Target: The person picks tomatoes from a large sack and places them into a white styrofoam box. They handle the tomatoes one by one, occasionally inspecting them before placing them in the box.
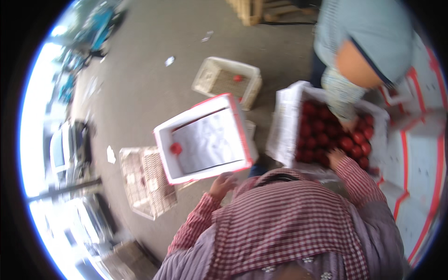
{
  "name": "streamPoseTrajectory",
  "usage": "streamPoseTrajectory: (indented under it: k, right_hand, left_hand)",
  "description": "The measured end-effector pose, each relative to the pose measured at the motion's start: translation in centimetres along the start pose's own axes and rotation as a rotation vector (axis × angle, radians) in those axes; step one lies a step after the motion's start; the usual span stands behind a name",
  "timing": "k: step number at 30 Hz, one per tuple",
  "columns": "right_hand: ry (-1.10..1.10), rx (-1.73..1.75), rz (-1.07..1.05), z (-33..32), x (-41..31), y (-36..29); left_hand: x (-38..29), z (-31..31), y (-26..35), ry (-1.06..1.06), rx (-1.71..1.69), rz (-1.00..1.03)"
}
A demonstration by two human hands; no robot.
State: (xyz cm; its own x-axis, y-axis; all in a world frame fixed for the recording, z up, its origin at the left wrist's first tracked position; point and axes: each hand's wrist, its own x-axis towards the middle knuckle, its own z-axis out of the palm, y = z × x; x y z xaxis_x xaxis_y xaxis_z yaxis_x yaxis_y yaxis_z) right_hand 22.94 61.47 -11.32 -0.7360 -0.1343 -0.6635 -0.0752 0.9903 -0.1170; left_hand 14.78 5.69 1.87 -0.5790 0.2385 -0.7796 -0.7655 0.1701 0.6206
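Observation:
My left hand (222, 186) is beside the near edge of a white foam box (164, 140) with red tape along its rim; its fingers look apart, and nothing shows in them. Paper or a sheet lines the box, and one round red fruit (176, 148) lies at its left end. To the right, my right hand (336, 157) reaches into a crate (287, 126) lined with white material and filled with round red fruits (318, 126). Its fingertips are blurred among the fruits, so whether it grips one is unclear.
A co-worker (344, 91) bends over the crate's far side, one hand among the fruits. A wicker-like basket (210, 77) with red fruits stands behind the foam box, another basket (148, 182) at left. Red-taped white boxes (420, 154) line the right; wooden pallets (250, 12) stand at the top.

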Motion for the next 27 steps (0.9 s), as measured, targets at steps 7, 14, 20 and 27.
streamPoseTrajectory:
  k: [7, 14, 20, 27]
  right_hand:
    - [-0.03, 0.125, 0.306, -7.1, -4.0, -6.1]
    - [0.441, 0.268, 0.287, -8.9, -8.3, -10.9]
    - [0.399, 0.546, 0.341, -14.6, -8.9, -20.2]
    - [0.437, 0.619, 0.226, -17.2, -7.7, -25.3]
  left_hand:
    - [5.8, -17.3, 1.3, 0.442, -0.005, 0.095]
    - [14.2, -29.0, 5.3, 0.782, 1.163, 0.082]
    - [19.9, -33.4, 2.8, 0.519, 1.568, -0.255]
    - [18.2, -31.7, 7.4, 0.385, 1.596, -0.29]
